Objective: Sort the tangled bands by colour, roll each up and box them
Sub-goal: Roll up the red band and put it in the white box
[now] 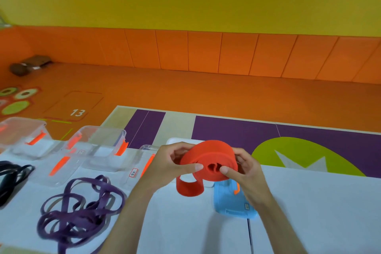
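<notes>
White surface [309, 202] in front of you, clear boxes [99, 146] lined along its far left. Purple bands [82, 212] lie tangled at near left, black bands [12, 175] at the left edge. Red band [208, 161] is held above the surface, mostly rolled, with a loose loop hanging below. Left hand [175, 163] and right hand [243, 169]: each grip is curled round the roll, thumbs at its core. Blue lid [233, 204] lies under your right wrist.
</notes>
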